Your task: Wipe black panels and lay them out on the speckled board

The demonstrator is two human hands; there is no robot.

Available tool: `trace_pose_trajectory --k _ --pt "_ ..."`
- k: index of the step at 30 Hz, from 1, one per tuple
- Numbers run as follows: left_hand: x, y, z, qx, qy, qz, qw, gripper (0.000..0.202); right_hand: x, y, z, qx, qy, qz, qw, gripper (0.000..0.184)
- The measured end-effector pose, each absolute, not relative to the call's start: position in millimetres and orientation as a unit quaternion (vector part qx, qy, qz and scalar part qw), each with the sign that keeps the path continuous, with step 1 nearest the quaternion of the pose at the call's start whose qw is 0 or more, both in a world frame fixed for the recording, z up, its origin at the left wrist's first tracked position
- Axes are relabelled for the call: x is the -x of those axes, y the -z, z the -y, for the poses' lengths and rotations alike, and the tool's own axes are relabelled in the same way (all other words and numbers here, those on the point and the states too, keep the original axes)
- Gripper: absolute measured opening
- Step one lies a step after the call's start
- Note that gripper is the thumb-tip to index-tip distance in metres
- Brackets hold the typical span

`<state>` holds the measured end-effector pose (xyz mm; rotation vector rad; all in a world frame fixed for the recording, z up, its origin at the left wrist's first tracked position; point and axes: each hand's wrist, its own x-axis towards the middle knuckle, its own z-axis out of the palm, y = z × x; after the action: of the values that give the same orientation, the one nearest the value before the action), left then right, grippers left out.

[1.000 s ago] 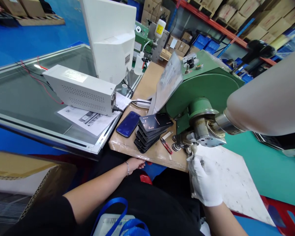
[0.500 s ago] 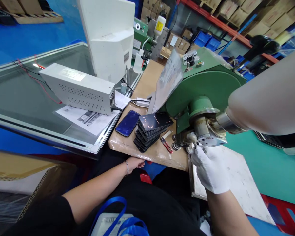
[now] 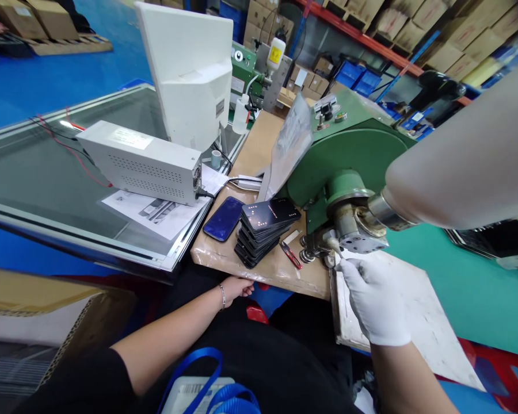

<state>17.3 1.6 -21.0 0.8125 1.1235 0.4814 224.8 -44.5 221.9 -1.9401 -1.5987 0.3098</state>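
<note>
The right hand (image 3: 377, 302), in a white fabric glove, has its thumb and fingers bunched at a small pale rounded knob (image 3: 333, 245) under the steel head of the machine; I cannot tell whether they pinch it or only rest against it. The knob sits at the left side of the scuffed steel head (image 3: 358, 233), which joins the front of a green metal machine with a round face (image 3: 349, 158). A thick, pale, smooth cylinder (image 3: 461, 155) runs from the head to the upper right.

The left hand (image 3: 236, 289), bare, with a silver bracelet at the wrist, lies at the near edge of a brown, plastic-covered tabletop (image 3: 216, 259), its fingers curled; I cannot tell if they hold anything.

On the tabletop, red-handled snips (image 3: 290, 256) lie near the head. Left of them stands an uneven stack of thin black rectangular panels (image 3: 267, 230), with a dark blue glossy rounded panel (image 3: 223, 219) just beside it. Farther left, a pale grey perforated metal box (image 3: 142, 164) rests partly over a printed white sheet (image 3: 168, 215)
</note>
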Motion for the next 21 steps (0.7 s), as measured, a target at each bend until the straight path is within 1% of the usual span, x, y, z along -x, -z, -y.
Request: trace_pose_trajectory --k 2,4,9,13,17,19,21 --pt "-18 20 -2 -0.372 -0.22 -0.512 0.742 0.022 -223 -222 51 0.735 -0.115 0.61 0.273 0.034" --pt "-18 19 -2 -0.373 -0.22 -0.51 0.743 0.022 -220 -220 55 0.73 -0.116 0.62 0.264 0.035" --pt "-18 18 -3 -0.375 -0.216 -0.508 0.745 0.023 -221 -216 54 0.735 -0.11 0.608 0.28 0.031" --pt "-19 18 -3 -0.375 -0.215 -0.51 0.743 0.023 -228 -211 52 0.713 -0.112 0.63 0.288 0.029" --pt "-19 20 -3 -0.374 -0.211 -0.506 0.748 0.022 -240 -207 51 0.71 -0.085 0.641 0.278 0.029" --pt "-20 21 -4 -0.373 -0.21 -0.504 0.751 0.023 -247 -206 50 0.719 -0.105 0.629 0.276 0.033" --pt "-21 21 -4 -0.371 -0.21 -0.501 0.753 0.023 -252 -203 49 0.727 -0.152 0.604 0.288 0.038"
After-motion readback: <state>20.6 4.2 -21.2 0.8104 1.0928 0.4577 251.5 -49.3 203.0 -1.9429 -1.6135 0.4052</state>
